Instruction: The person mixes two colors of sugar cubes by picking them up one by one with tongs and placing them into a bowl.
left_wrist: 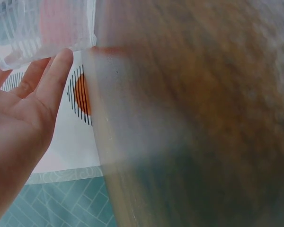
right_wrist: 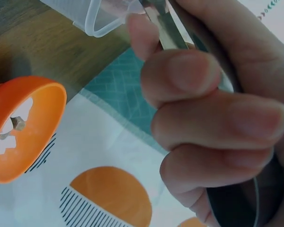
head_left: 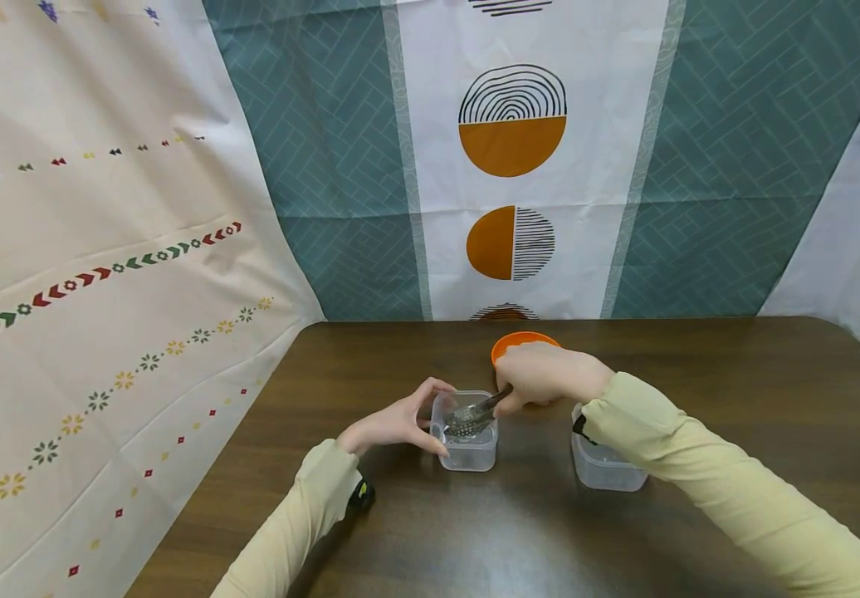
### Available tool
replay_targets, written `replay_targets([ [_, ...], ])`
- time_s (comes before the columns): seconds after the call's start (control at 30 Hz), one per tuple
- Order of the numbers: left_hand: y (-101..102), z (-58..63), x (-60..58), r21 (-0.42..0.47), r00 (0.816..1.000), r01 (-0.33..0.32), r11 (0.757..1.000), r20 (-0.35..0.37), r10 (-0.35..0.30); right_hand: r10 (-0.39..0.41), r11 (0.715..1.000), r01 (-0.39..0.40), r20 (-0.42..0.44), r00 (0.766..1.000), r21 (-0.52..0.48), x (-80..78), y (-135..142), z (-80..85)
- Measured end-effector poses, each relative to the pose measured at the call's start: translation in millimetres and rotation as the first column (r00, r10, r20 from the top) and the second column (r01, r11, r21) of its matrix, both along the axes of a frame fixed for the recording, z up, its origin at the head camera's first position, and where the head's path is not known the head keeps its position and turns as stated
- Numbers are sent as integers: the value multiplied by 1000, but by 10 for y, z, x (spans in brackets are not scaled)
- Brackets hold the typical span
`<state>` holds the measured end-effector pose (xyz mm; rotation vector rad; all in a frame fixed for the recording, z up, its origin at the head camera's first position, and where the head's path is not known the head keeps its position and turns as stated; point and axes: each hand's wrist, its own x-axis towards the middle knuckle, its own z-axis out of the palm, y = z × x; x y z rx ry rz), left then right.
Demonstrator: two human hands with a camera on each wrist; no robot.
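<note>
In the head view a clear plastic container [head_left: 469, 458] stands on the table, its mouth facing up. My left hand [head_left: 400, 422] holds its left side, with thumb and fingers spread around the walls. The left wrist view shows those fingers [left_wrist: 61, 71] against the clear container [left_wrist: 68, 40]. My right hand [head_left: 538, 375] grips metal tongs [head_left: 467, 421], whose perforated head reaches inside that container. Close up, curled fingers [right_wrist: 203, 118] wrap the dark handle of the tongs [right_wrist: 232, 205]. Whether the tongs pinch anything is too small to tell.
An orange bowl [head_left: 523, 339] stands behind my right hand, partly hidden; white pieces [right_wrist: 23, 111] show inside it. A second clear container [head_left: 609, 475] sits to the right under my right sleeve. The brown wooden table [head_left: 505, 540] meets patterned cloth at its back and left.
</note>
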<state>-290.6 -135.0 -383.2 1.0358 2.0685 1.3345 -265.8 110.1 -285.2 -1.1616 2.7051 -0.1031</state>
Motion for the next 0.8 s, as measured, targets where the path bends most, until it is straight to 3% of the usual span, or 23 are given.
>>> replay_targets([
  [0.3,-30,-216,-142,-30,999,-33,999,-17,32,-11,995,7,-35,999,-99,-25,168,21],
  [0.43,-33,-219,-154,-31,999,-25,999,-26,25,-10,992,4,-48,999,-126,-63,258,70],
  [0.7,-37,-237,-160,-25,999,-14,1000,-43,13,-69,975,73,27,997,-212,-242,540,169],
  [0.8,-25,-169,-110,-16,1000,-7,1000,-21,7,-97,970,98,18,995,-223,-320,650,153],
])
